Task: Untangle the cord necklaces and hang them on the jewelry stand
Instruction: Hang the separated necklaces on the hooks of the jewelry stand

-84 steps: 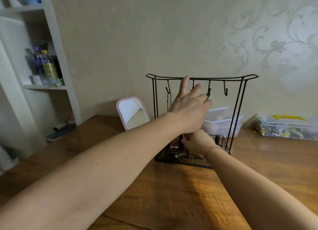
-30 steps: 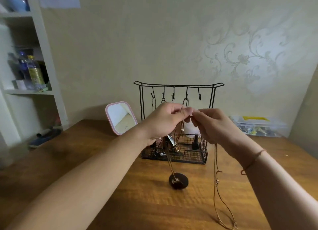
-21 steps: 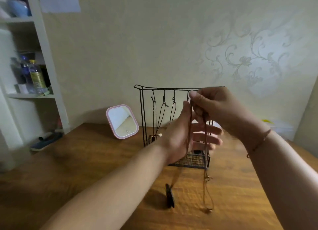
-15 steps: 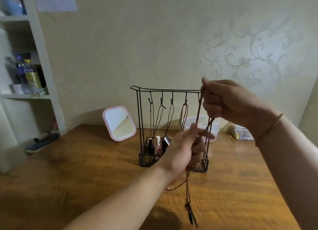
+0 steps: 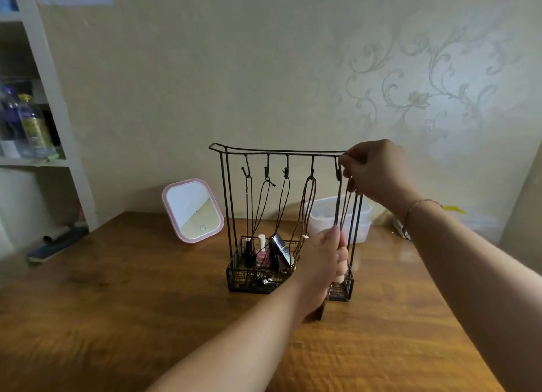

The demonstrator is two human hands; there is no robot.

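**Nearly hung: the last cord could still be slipping off its hook**

Here the right hand (image 5: 377, 171) is pinching the top of a brown cord necklace (image 5: 340, 204) against the rightmost hook (image 5: 338, 171) of the jewelry stand (image 5: 278, 150), fingers curled round the loop. The left hand (image 5: 324, 259) is gripping the same cord lower down, holding the strands taut, with a dark pendant (image 5: 316, 312) dangling below its wrist, just above the table (image 5: 117, 303).

The risk, as I judge it, is lying in the release. I cannot tell whether the loop is seated in the hook's bend; if it is not, the pendant's weight could be dragging it off once the fingers let go. The left hand pulling too hard could be tipping the light wire stand forward. Swinging strands could also be catching the neighbouring necklace (image 5: 308, 204), tangling things again.

Both forearms are reaching forward, the right raised to the top bar with wrist bent down, the left lower in front of the basket (image 5: 258, 280).

Four other necklaces are hanging on the hooks to the left. A pink mirror (image 5: 192, 210) is standing beside the stand, a plastic tub (image 5: 322, 215) behind it.
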